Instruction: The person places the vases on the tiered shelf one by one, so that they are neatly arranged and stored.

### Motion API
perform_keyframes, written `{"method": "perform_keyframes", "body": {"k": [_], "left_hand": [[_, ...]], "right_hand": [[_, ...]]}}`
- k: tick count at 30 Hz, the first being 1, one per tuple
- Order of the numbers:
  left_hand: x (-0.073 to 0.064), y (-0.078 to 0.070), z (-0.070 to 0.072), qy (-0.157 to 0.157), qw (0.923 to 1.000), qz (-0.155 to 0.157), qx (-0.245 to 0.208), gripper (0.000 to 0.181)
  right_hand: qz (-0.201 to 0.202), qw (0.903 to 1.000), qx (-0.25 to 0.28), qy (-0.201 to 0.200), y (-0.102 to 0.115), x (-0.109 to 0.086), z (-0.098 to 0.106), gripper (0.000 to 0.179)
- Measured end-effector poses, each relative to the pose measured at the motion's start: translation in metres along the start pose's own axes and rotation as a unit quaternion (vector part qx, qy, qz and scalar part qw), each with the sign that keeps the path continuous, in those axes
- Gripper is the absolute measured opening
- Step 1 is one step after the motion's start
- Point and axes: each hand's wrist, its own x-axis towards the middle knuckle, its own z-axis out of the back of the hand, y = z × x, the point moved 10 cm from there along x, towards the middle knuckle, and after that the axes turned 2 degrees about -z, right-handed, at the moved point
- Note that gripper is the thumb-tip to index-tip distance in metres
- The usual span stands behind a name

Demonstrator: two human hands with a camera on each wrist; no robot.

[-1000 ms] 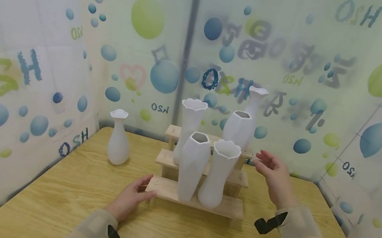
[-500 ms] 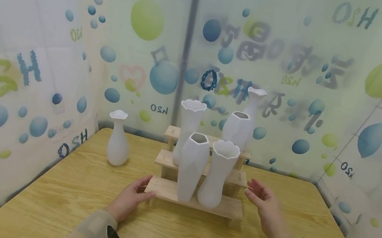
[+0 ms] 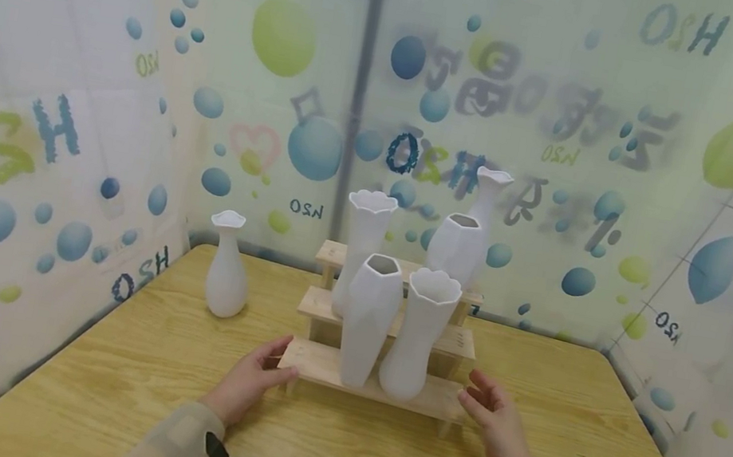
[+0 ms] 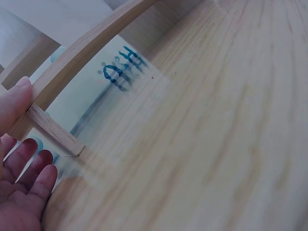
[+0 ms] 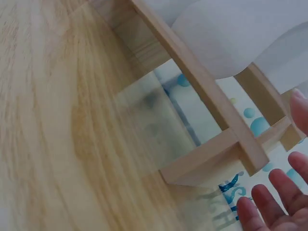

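A three-tier wooden stand (image 3: 307,364) holds several white vases. On its bottom shelf are a faceted vase (image 3: 369,318) and a scalloped-rim vase (image 3: 416,342). Higher up stand another scalloped vase (image 3: 360,248), a second faceted vase (image 3: 456,248) and, at the back, a slim-necked vase (image 3: 492,189). My left hand (image 3: 246,382) grips the left end of the bottom shelf; its thumb (image 4: 19,98) lies against the shelf's front edge. At the right end, my right hand (image 3: 497,424) is close by, and its relaxed fingers (image 5: 284,190) are spread beside the shelf corner.
A separate slim-necked white vase (image 3: 228,278) stands on the wooden table (image 3: 129,383), left of the stand. Patterned curtains (image 3: 268,123) with bubbles and letters enclose the table at the back and sides.
My right hand has come down and slightly inward, from beside the upper shelves to the right end of the bottom shelf. The left hand, stand and vases keep their places.
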Motion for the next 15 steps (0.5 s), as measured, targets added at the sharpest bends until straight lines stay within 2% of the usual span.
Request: {"method": "perform_keyframes", "body": {"k": [7, 15], "left_hand": [[0.001, 0.002, 0.000, 0.002, 0.9999, 0.007, 0.009, 0.074], [0.002, 0.004, 0.001, 0.003, 1.0000, 0.005, 0.005, 0.075]], "right_hand": [[-0.011, 0.9993, -0.011, 0.035, -0.016, -0.001, -0.013, 0.069], [0.002, 0.9997, -0.009, 0.024, -0.022, -0.001, -0.014, 0.066]]}}
